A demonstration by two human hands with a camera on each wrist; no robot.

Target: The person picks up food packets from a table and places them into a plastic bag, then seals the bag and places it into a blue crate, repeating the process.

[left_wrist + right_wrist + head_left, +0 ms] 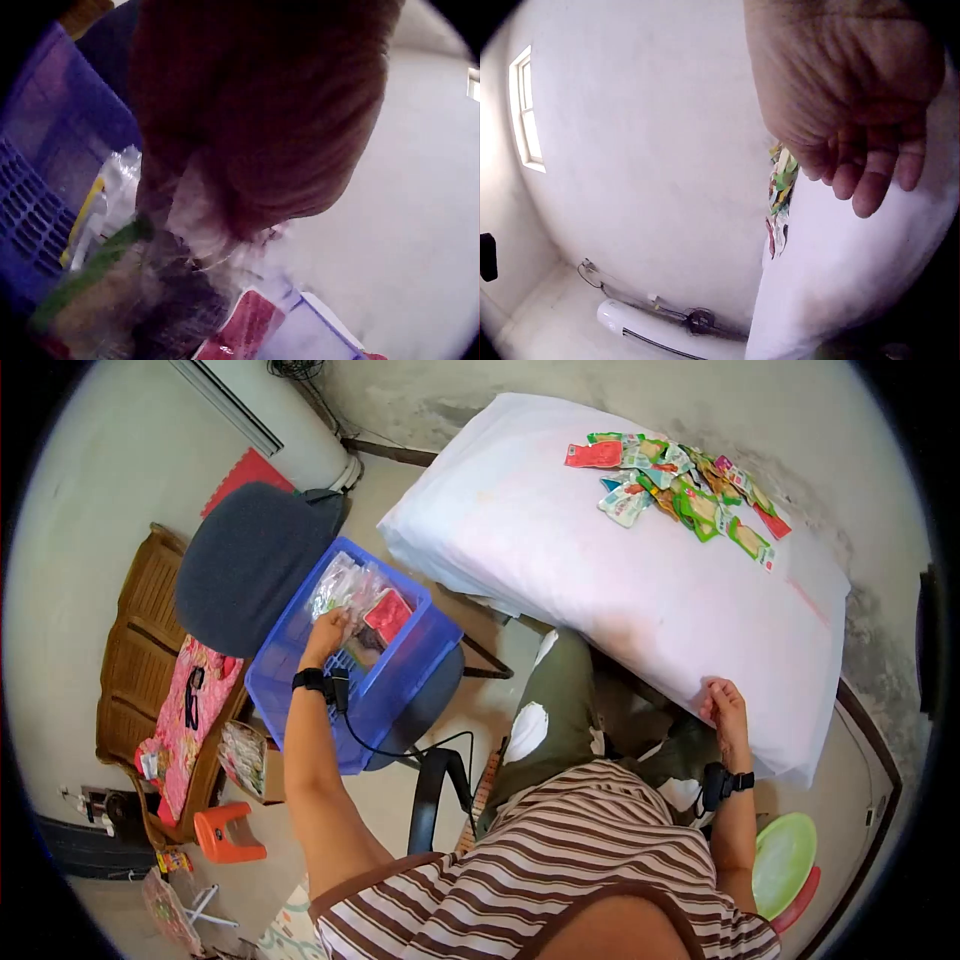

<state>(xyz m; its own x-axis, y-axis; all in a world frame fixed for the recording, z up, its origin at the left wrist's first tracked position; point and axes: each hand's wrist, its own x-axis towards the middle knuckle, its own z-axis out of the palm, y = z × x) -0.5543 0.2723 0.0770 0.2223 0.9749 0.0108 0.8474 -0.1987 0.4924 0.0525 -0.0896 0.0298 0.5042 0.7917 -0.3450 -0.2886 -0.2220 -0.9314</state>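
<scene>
Inside the blue basket (268, 678), my left hand (326, 637) pinches a clear plastic bag (340, 582); the left wrist view has the hand (262, 112) with crumpled clear plastic (196, 214) at its fingertips. Beside it in the basket lies a red packet (388, 616). My right hand (727, 712) is at the near edge of the white-covered table (560, 540), its fingers loosely curled and holding nothing; the same hand (847, 97) shows above the white cover in the right wrist view. A pile of colourful packets (697, 506) lies on the table's far side.
The basket stands on a chair, with a dark chair back (250, 565) behind it. At the left are a wooden bench (150, 650), a box of packets (272, 772) and an orange stool (226, 834). A green basin (784, 865) is at the lower right. A cable runs from the left wrist.
</scene>
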